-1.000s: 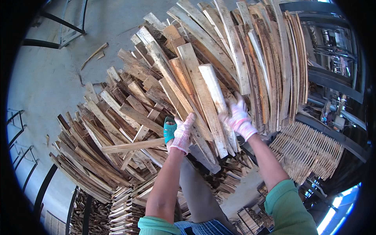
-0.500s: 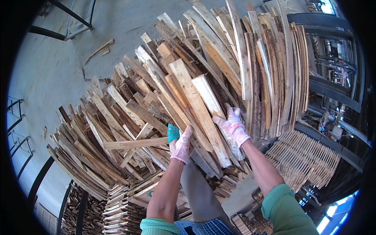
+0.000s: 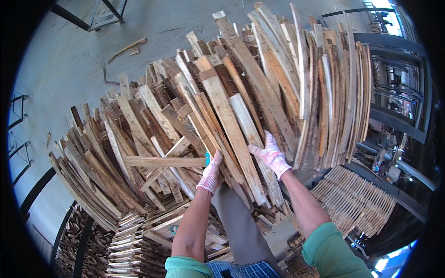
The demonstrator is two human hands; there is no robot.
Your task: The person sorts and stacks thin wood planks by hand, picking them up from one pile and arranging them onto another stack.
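Note:
Several long wooden slats [image 3: 230, 125] slant away from me in a bundle between my two gloved hands. My left hand [image 3: 212, 173] is closed against the bundle's left side, thumb up; its other fingers are mostly hidden. A bit of teal material [image 3: 207, 158] shows at those fingers, beside the end of a slat lying crosswise [image 3: 162, 161]. On the right side, my right hand [image 3: 272, 156] grips the edge of a whitish slat [image 3: 248, 121], thumb and forefinger apart. Both gloves are pale with pink stains.
A broad heap of rough slats [image 3: 132, 120] spreads left and beyond my hands, with more standing close together [image 3: 331, 102] at right. Evenly stacked sticks [image 3: 354, 199] lie lower right, another stack [image 3: 130, 245] lower left. Dark metal frames [image 3: 398, 120] border the right side.
The bundle's near ends have shifted slightly down and left in view, and my left hand's teal piece is now mostly covered. Both hands stay on the slats; the view has shifted.

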